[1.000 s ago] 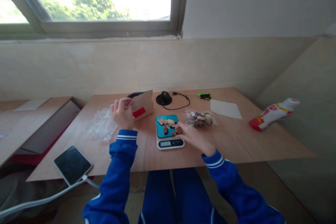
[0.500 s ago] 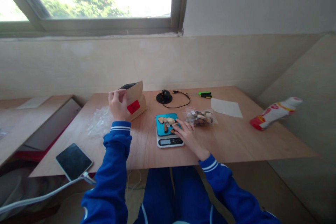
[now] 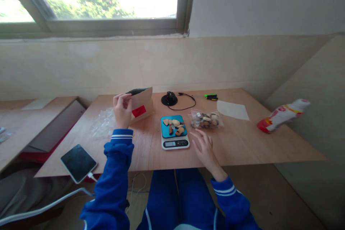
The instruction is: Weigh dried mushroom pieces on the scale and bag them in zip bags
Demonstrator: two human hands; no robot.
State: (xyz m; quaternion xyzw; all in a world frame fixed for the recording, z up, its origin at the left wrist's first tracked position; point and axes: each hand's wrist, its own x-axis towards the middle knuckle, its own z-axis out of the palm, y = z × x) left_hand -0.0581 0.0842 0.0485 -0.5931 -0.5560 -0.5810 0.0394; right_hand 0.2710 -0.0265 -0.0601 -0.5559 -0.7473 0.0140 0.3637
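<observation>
My left hand (image 3: 123,109) pinches the top edge of a brown paper bag (image 3: 147,102) that has a red label and a dark inside. The bag's mouth gapes, and what it contains is hidden. My right hand (image 3: 204,147) hovers just right of a kitchen scale (image 3: 175,143), its fingers apart and nothing in them. Several shells or pebble-like pieces (image 3: 175,123), cream and brown, lie on the scale's blue platform. Behind my right hand is a clear plastic bag (image 3: 206,119) filled with similar pieces.
Crumpled clear plastic (image 3: 102,124) lies left of the paper bag. A phone-like device (image 3: 78,163) with a white cable is at the front left. Farther back are a black round base (image 3: 169,99) with a cord, screwdrivers (image 3: 211,96), white paper (image 3: 233,110) and a bottle (image 3: 283,115).
My right hand has drawn back from the pieces on the scale, toward the right and the front. The paper bag has tipped slightly to the right, still in my left hand.
</observation>
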